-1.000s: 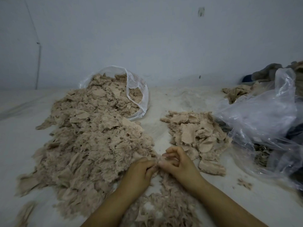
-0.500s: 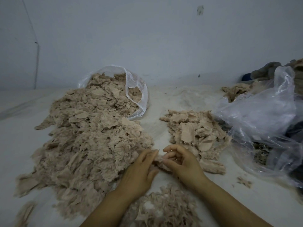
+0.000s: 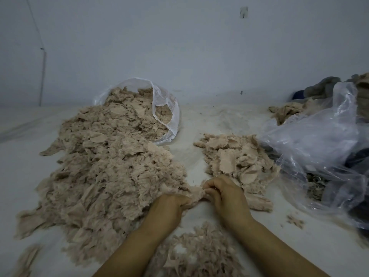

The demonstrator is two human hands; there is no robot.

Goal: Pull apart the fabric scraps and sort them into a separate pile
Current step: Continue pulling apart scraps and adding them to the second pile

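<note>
Fabric scraps fill most of the white table (image 3: pixel 209 120), and the sorting looks far from finished. One beige scrap (image 3: pixel 196 193) is stretched between both hands near the middle of the view: the left hand (image 3: pixel 169 206) has its fingers curled round one end, and the right hand (image 3: pixel 223 193) pinches the other end with bent fingers, so both grips are narrow and closed on the cloth.

At 9 to 10 o'clock from the hands lies the big unsorted heap (image 3: pixel 107 172), which spills out of a clear plastic bag (image 3: pixel 165 108) at 11 o'clock. At 1 o'clock, just beyond the right hand, sits the much smaller sorted pile (image 3: pixel 237 156), made of flatter pieces. At 6 o'clock, between the forearms, a fluffy clump (image 3: pixel 201 250) of frayed bits has gathered. A crumpled plastic sheet (image 3: pixel 319 144) over darker cloth lies at 3 o'clock.

Judging by the sizes, only a small share has been separated; the heap and the bag's contents remain.
</note>
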